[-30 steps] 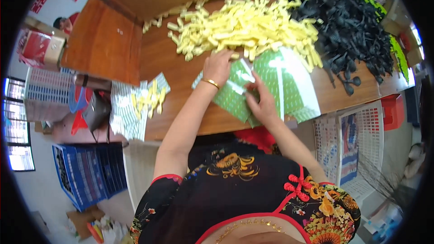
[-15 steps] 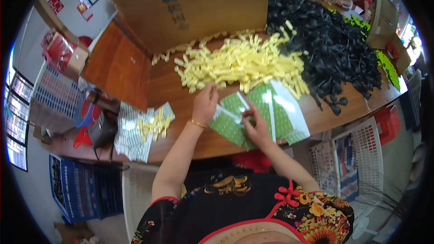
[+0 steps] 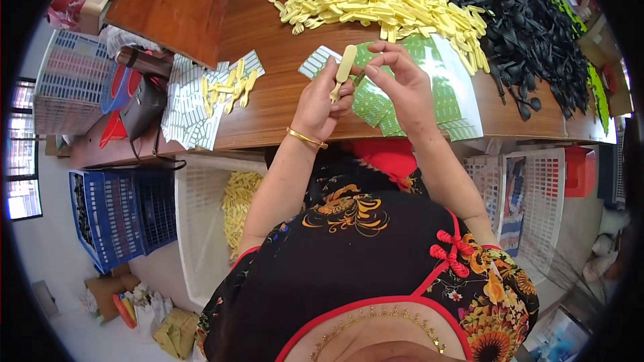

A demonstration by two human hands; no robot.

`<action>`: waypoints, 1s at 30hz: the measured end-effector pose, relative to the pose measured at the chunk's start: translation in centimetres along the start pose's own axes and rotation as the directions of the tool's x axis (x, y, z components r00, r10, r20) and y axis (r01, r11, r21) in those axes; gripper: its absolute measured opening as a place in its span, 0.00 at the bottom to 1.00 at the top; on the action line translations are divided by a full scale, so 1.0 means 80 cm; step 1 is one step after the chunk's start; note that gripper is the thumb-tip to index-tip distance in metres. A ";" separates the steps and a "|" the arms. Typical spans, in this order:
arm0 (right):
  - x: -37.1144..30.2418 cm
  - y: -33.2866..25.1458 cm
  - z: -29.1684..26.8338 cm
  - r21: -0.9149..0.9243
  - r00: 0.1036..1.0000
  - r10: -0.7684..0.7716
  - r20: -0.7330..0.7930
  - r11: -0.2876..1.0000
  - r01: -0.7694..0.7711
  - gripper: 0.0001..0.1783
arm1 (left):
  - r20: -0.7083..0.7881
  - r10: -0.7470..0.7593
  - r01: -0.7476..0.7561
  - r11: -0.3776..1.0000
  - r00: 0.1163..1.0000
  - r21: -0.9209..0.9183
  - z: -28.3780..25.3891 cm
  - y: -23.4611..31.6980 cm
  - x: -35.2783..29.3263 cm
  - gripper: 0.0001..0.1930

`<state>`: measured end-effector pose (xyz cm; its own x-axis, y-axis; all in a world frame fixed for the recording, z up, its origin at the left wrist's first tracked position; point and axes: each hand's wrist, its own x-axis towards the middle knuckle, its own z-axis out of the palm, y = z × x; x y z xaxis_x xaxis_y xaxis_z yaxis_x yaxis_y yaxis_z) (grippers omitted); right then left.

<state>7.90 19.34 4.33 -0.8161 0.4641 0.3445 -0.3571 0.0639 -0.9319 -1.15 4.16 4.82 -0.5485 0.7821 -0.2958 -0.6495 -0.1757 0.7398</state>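
My left hand (image 3: pixel 320 106) is closed around a small yellow plastic fork (image 3: pixel 346 65), its wide flat handle up and its prongs down by the fingers. Close beside it, my right hand (image 3: pixel 408 90) pinches a small dark green strip (image 3: pixel 359 78), which looks like a sticker, between thumb and forefinger at the fork's edge. Beneath the hands lie green sticker sheets (image 3: pixel 429 70) on the wooden table (image 3: pixel 268 110). A white sheet with rounded outlines (image 3: pixel 315 62) lies just beyond my left hand. Several yellow forks (image 3: pixel 231 87) rest on similar patterned sheets (image 3: pixel 191 117) to the left.
A large heap of yellow forks (image 3: pixel 376 0) covers the table's far middle, beside a heap of black plastic utensils (image 3: pixel 537 40). At left are a wooden board (image 3: pixel 171 10) and a dark bag (image 3: pixel 143 107). Below stand a white crate (image 3: pixel 194 228) holding yellow pieces and a blue crate (image 3: pixel 111 221).
My left hand has come back from the heap's edge and now holds a fork upright. My right hand has lifted from the green sheets with a small strip. The view has tilted downward.
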 end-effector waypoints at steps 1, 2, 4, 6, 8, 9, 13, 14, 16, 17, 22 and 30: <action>0.001 -0.001 0.004 0.003 1.000 0.009 0.004 1.000 -0.009 0.04 | 0.002 -0.006 0.006 1.000 1.000 0.005 0.001 -0.002 -0.004 0.27; 0.002 -0.003 0.007 0.114 0.998 0.059 0.015 0.992 -0.060 0.04 | 0.007 -0.012 0.012 1.000 1.000 0.009 0.002 -0.003 -0.006 0.27; 0.007 -0.003 0.012 0.216 0.996 0.086 0.022 0.972 -0.089 0.05 | 0.051 -0.014 0.012 0.999 0.999 0.036 0.000 -0.006 -0.009 0.22; 0.011 -0.001 0.010 0.227 0.994 0.107 0.034 0.967 -0.112 0.05 | 0.047 -0.012 0.008 0.997 0.999 0.076 0.005 -0.005 -0.009 0.21; 0.014 0.002 0.008 0.236 0.991 0.129 0.043 0.962 -0.136 0.05 | 0.026 -0.013 0.011 0.998 1.000 0.065 0.009 -0.005 -0.008 0.22; 0.014 0.004 0.009 0.226 0.993 0.109 0.039 0.967 -0.115 0.05 | 0.006 -0.011 0.011 0.998 1.000 0.055 0.011 -0.006 -0.007 0.22; 0.014 0.003 0.007 0.251 0.993 0.121 0.006 0.961 -0.119 0.05 | 0.033 -0.007 0.005 0.998 0.999 0.060 0.012 -0.008 -0.004 0.23; 0.015 0.003 0.006 0.250 0.992 0.124 0.001 0.961 -0.121 0.05 | 0.046 -0.011 0.008 0.998 0.999 0.065 0.012 -0.007 -0.003 0.23; 0.017 0.005 0.004 0.250 0.994 0.114 0.004 0.962 -0.111 0.05 | 0.062 -0.019 0.015 0.997 0.998 0.071 0.013 -0.007 -0.002 0.23; 0.017 0.006 0.004 0.249 0.993 0.116 0.001 0.962 -0.113 0.05 | 0.060 -0.016 0.011 0.997 0.998 0.082 0.014 -0.007 -0.002 0.23; 0.016 0.003 0.003 0.223 0.994 0.110 0.003 0.969 -0.108 0.05 | 0.039 -0.004 0.000 0.994 0.999 0.108 0.018 -0.009 -0.002 0.23; 0.014 0.013 0.001 0.190 0.997 0.075 0.003 0.979 -0.074 0.04 | 0.001 -0.007 0.007 0.996 1.000 0.085 0.017 -0.013 -0.002 0.22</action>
<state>6.56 19.84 3.78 -0.8421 0.4645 0.2741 -0.3753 -0.1397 -0.9163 0.33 5.06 4.91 -0.5431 0.7842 -0.3001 -0.6065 -0.1191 0.7862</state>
